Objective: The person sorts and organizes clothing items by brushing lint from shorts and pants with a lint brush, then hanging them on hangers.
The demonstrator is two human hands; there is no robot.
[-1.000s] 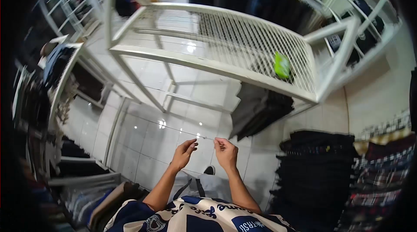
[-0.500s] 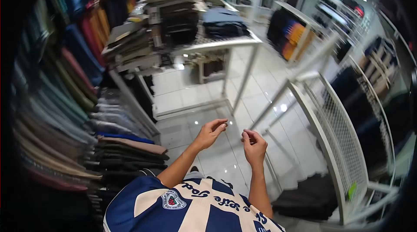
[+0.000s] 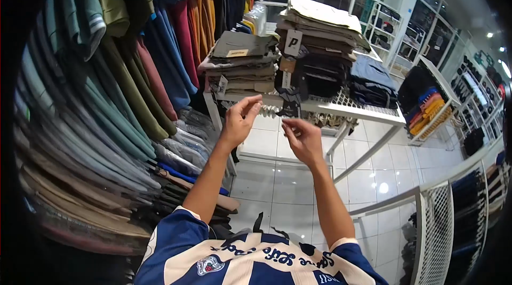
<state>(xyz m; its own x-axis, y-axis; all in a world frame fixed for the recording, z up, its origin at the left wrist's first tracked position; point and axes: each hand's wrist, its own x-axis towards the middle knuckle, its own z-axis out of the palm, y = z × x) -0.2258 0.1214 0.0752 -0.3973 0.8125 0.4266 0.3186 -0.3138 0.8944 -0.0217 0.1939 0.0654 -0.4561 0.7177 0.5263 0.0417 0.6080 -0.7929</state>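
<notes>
My left hand (image 3: 241, 123) is raised before the white display table, its fingers bent and a gap between fingertips and thumb. Beside it, my right hand (image 3: 305, 141) has curled fingers drawn to the thumb; anything between them is too small to make out. The hands are apart. Just beyond the fingertips, a dark hang tag (image 3: 289, 106) hangs at the table's front edge, below the folded dark trousers (image 3: 320, 74). Left of these is a stack of folded grey and beige trousers (image 3: 242, 66), and folded blue jeans (image 3: 373, 79) lie to the right.
Shirts on hangers (image 3: 114, 93) crowd the left side, above folded clothes in plastic (image 3: 192, 141). The white table (image 3: 368, 113) has a frame with legs on a tiled floor (image 3: 290, 183). A white mesh rack (image 3: 434, 231) stands at the right.
The view has swung up and right, bringing the table and its stacks nearer. Both hands are now higher, in front of the table edge; the left hand's fingers stay bent.
</notes>
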